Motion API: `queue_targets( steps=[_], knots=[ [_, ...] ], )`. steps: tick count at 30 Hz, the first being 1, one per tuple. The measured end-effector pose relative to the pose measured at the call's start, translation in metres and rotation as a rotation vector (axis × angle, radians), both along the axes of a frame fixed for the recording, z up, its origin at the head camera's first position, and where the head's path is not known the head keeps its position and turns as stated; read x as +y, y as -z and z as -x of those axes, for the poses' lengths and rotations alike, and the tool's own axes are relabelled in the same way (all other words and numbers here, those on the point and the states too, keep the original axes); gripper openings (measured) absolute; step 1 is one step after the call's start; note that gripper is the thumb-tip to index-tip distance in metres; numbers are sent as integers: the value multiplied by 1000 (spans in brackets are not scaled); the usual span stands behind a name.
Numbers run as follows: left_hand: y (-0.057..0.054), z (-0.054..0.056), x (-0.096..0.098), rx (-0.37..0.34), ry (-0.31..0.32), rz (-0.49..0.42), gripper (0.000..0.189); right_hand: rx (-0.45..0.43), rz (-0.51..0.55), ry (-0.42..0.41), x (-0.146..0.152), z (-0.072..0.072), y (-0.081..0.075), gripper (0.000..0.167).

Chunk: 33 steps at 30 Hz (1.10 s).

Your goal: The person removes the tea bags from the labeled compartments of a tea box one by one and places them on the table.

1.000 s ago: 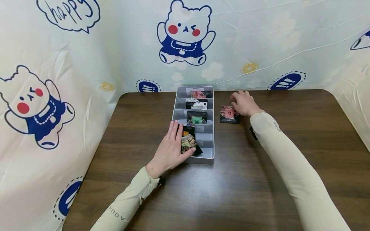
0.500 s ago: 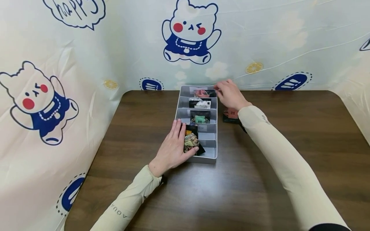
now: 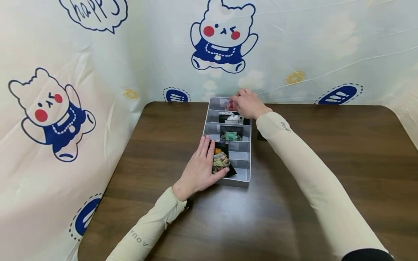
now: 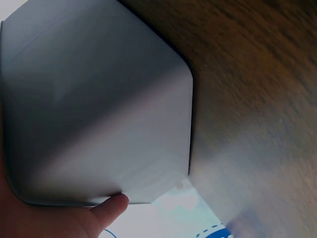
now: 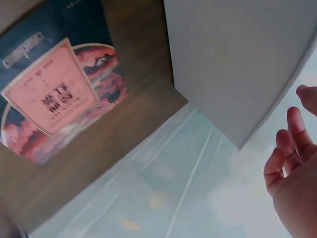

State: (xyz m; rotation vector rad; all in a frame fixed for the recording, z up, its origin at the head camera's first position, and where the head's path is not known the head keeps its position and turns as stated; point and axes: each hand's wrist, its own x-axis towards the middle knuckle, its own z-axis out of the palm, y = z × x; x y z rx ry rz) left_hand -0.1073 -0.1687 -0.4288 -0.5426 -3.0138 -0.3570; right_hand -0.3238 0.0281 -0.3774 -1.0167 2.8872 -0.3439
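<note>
A grey divided box [image 3: 240, 146] stands on the table, its compartments running front to back. My left hand [image 3: 199, 168] rests along its front left rim with straight fingers, the thumb over the front edge. Under that thumb lie patterned, yellowish-green packets [image 3: 220, 162]. My right hand [image 3: 249, 105] reaches over the rear compartment, fingertips at a red packet [image 3: 230, 106] and partly covering it. In the right wrist view its fingers are loosely bent past the box wall [image 5: 237, 54], with nothing visible between them. A dark packet with a pink label [image 5: 59, 94] lies flat beside the box.
A packet with white print [image 3: 232, 118] and a green-labelled packet [image 3: 231, 136] sit in the middle compartments. The brown wooden table [image 3: 183, 123] extends on both sides. A printed cloth curtain [image 3: 277, 47] hangs behind its back edge.
My right hand has moved left from the pink-labelled packet on the table to the box's rear compartment. The right sleeve now mostly hides that packet. My left hand has stayed on the box.
</note>
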Motion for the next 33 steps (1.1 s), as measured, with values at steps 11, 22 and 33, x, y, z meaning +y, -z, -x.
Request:
queue_targets(
  steps=[11, 22, 33],
  knots=[
    [1, -1, 2, 4, 2, -8, 96, -66, -157, -36, -14, 7, -4, 38],
    [2, -3, 1, 5, 0, -12, 95, -78, -215, -48, -27, 11, 1, 42],
    [1, -3, 0, 27, 0, -15, 95, -44, -276, -20, -30, 10, 0, 43]
  ],
)
